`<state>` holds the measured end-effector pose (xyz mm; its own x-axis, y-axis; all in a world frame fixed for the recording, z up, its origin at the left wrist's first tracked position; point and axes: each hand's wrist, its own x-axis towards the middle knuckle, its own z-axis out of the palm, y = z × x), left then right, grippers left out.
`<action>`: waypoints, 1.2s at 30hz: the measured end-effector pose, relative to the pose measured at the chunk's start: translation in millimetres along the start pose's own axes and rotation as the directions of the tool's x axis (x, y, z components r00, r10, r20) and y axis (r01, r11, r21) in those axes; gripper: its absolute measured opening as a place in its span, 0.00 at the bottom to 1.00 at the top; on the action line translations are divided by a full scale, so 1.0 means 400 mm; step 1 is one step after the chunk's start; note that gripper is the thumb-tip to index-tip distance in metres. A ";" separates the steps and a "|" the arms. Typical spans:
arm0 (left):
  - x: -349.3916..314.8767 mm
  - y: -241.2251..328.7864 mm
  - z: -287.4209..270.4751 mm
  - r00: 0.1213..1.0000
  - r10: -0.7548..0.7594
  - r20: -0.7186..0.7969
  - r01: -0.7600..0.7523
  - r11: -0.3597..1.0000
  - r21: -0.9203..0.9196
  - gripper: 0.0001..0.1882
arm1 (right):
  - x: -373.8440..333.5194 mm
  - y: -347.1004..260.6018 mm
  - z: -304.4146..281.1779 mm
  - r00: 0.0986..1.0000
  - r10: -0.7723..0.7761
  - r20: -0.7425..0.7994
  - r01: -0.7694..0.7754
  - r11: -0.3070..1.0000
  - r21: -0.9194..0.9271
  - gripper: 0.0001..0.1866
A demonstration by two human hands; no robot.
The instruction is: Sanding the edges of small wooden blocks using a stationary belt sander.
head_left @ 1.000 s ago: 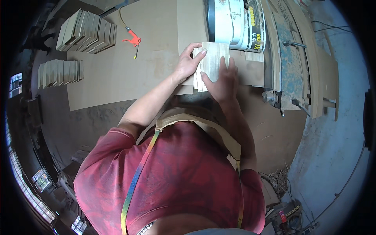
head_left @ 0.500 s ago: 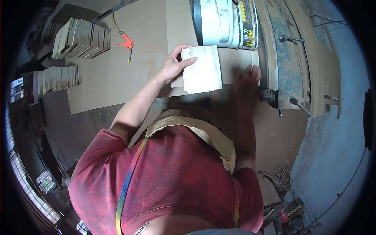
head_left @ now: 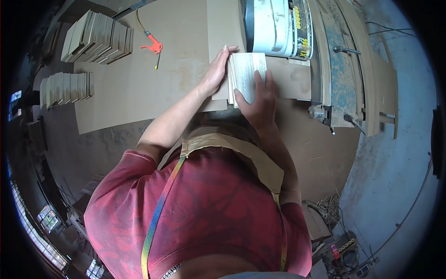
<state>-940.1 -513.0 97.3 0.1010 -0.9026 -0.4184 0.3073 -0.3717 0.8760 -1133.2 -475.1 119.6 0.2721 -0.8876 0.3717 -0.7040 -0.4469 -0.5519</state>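
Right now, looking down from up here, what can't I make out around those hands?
All in the head view:
Number of boards in the pale, flat wooden stack: the top board mostly covers the rest.
Right edge of that stack: partly behind the right hand.
Far end of the white, rounded container: cut off by the upper edge.

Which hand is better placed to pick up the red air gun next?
Probably the left hand: it is at the left edge of the wooden boards, nearer the red air gun. The right hand is spread over the boards, farther away.
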 end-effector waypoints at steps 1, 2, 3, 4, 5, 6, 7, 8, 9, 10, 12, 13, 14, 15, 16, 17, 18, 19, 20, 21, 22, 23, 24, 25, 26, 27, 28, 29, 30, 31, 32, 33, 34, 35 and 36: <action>0.001 0.001 -0.007 1.000 -0.009 0.023 0.011 0.997 -0.074 0.23 | 0.001 0.008 -0.010 1.000 -0.011 -0.020 0.012 0.999 0.039 0.41; -0.001 -0.001 -0.013 0.997 0.032 0.075 -0.025 0.995 -0.094 0.23 | -0.001 0.022 -0.022 0.998 -0.065 -0.017 0.066 0.995 0.071 0.41; -0.002 -0.003 -0.019 0.999 -0.024 0.037 0.030 0.989 -0.148 0.23 | -0.008 0.042 -0.040 0.999 -0.010 -0.051 0.012 0.999 0.047 0.40; -0.006 -0.005 -0.028 0.997 -0.003 0.079 0.010 0.996 -0.089 0.23 | -0.019 0.067 -0.054 0.999 -0.028 -0.045 0.029 1.000 0.004 0.39; -0.004 -0.006 -0.035 0.992 0.020 0.126 -0.017 0.999 -0.030 0.23 | -0.033 0.100 -0.071 0.997 0.004 -0.074 -0.003 1.000 0.018 0.39; -0.002 -0.006 -0.041 0.984 0.039 0.176 -0.045 0.999 0.029 0.24 | -0.049 0.141 -0.089 0.990 0.124 -0.063 -0.130 0.987 -0.090 0.36; 0.000 -0.008 -0.042 0.976 0.046 0.211 -0.066 0.994 0.089 0.24 | -0.066 0.188 -0.098 0.966 0.238 -0.097 -0.253 0.949 -0.189 0.33; 0.002 -0.008 -0.043 0.972 0.046 0.229 -0.066 0.994 0.083 0.24 | -0.076 0.238 -0.096 0.967 0.250 -0.059 -0.256 0.945 -0.202 0.33; 0.002 -0.008 -0.040 0.974 0.051 0.223 -0.071 0.994 0.080 0.24 | -0.082 0.291 -0.085 0.975 0.206 -0.083 -0.221 0.935 -0.278 0.32; 0.003 -0.006 -0.034 0.975 0.059 0.214 -0.078 0.994 0.080 0.25 | -0.078 0.344 -0.067 0.982 0.159 -0.102 -0.185 0.918 -0.351 0.31; -0.005 0.000 -0.017 0.983 0.054 0.176 -0.072 0.993 0.098 0.25 | -0.052 0.431 -0.024 0.987 0.026 -0.157 -0.098 0.874 -0.475 0.28; -0.008 0.002 -0.004 0.979 0.073 0.191 -0.093 0.991 0.094 0.25 | -0.022 0.463 -0.004 0.989 0.061 -0.133 -0.118 0.871 -0.477 0.28; -0.011 0.004 0.010 0.992 0.053 0.116 -0.067 0.991 0.120 0.25 | 0.013 0.484 0.012 0.990 0.035 -0.137 -0.093 0.892 -0.442 0.29; -0.016 0.002 0.025 0.999 0.030 0.043 -0.036 0.989 0.144 0.25 | 0.044 0.489 0.018 0.990 0.012 -0.143 -0.070 0.911 -0.407 0.29; -0.022 -0.003 0.041 1.000 0.009 -0.028 -0.004 0.987 0.162 0.26 | 0.069 0.474 0.024 0.989 -0.011 -0.148 -0.046 0.925 -0.377 0.30; -0.022 -0.008 0.052 0.996 -0.019 -0.083 0.033 0.985 0.169 0.26 | 0.090 0.447 0.020 0.985 0.034 -0.167 -0.087 0.944 -0.319 0.30; -0.020 -0.014 0.061 0.996 0.000 -0.095 0.017 0.985 0.172 0.26 | 0.095 0.401 0.012 0.978 -0.042 -0.206 -0.006 0.974 -0.228 0.31; -0.012 -0.019 0.067 0.990 0.086 -0.114 -0.054 0.964 0.261 0.25 | 0.093 0.338 0.014 0.957 -0.020 -0.289 -0.002 0.997 -0.074 0.32; -0.006 -0.025 0.069 0.978 0.166 -0.125 -0.114 0.930 0.348 0.24 | 0.083 0.272 0.014 0.963 -0.050 -0.264 0.023 0.994 -0.106 0.32; -0.006 -0.035 0.071 0.964 0.234 -0.128 -0.159 0.889 0.429 0.24 | 0.051 0.197 0.011 0.997 0.004 -0.083 -0.012 0.995 -0.097 0.35; -0.003 -0.042 0.068 0.956 0.258 -0.142 -0.154 0.849 0.506 0.23 | 0.027 0.139 0.007 0.995 -0.003 0.102 0.012 0.996 -0.091 0.39; 0.000 -0.049 0.064 0.945 0.305 -0.118 -0.211 0.844 0.493 0.23 | 0.017 0.106 0.001 0.994 0.067 0.086 -0.059 0.994 -0.096 0.41; 0.000 -0.056 0.056 0.955 0.277 -0.110 -0.193 0.857 0.478 0.23 | -0.003 0.081 -0.006 0.997 0.037 0.065 -0.032 0.996 -0.087 0.44; 0.004 -0.056 0.046 0.961 0.257 -0.106 -0.181 0.866 0.466 0.23 | -0.022 0.073 -0.017 0.995 0.066 0.071 -0.059 0.993 -0.099 0.44; 0.005 -0.056 0.035 0.966 0.235 -0.104 -0.164 0.874 0.457 0.23 | -0.039 0.079 -0.030 0.996 0.080 0.036 -0.077 0.994 -0.075 0.43; 0.001 -0.056 0.025 0.973 0.207 -0.101 -0.141 0.883 0.448 0.24 | -0.057 0.096 -0.045 0.994 0.106 -0.003 -0.106 0.993 -0.052 0.42; 0.001 -0.053 0.015 0.973 0.207 -0.104 -0.141 0.885 0.444 0.24 | -0.073 0.120 -0.061 0.992 0.126 0.001 -0.126 0.990 -0.061 0.41; 0.000 -0.051 0.008 0.981 0.176 -0.078 -0.130 0.904 0.408 0.25 | -0.081 0.153 -0.077 0.997 0.068 -0.029 -0.070 0.995 -0.069 0.41; 0.001 -0.047 0.002 0.988 0.148 -0.049 -0.120 0.920 0.373 0.26 | -0.092 0.181 -0.092 0.988 0.154 -0.003 -0.154 0.985 -0.076 0.41; 0.005 -0.043 0.000 0.992 0.124 -0.021 -0.110 0.934 0.341 0.27 | -0.089 0.211 -0.105 0.981 0.191 -0.022 -0.193 0.972 -0.134 0.41; 0.007 -0.039 0.000 0.996 0.084 -0.004 -0.079 0.947 0.310 0.28 | -0.087 0.228 -0.116 0.957 0.288 -0.020 -0.287 0.940 -0.185 0.40; 0.009 -0.034 0.002 0.995 0.100 0.005 -0.096 0.944 0.316 0.28 | -0.079 0.237 -0.123 0.972 0.231 -0.043 -0.235 0.955 -0.181 0.40; 0.010 -0.029 0.005 0.992 0.116 0.038 -0.122 0.943 0.309 0.29 | -0.068 0.232 -0.126 0.983 0.179 -0.045 -0.183 0.973 -0.139 0.40; 0.009 -0.023 0.007 0.989 0.135 0.064 -0.148 0.941 0.304 0.30 | -0.055 0.217 -0.126 0.991 0.123 -0.047 -0.127 0.988 -0.091 0.40; 0.005 -0.016 0.007 0.985 0.152 0.087 -0.171 0.937 0.303 0.31 | -0.036 0.194 -0.120 0.996 0.069 -0.052 -0.071 0.997 -0.037 0.40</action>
<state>-944.6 -513.1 91.6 0.0639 -0.9640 -0.2582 -0.0164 -0.2597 0.9655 -1223.3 -491.8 107.3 0.1884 -0.9091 0.3715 -0.7455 -0.3786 -0.5485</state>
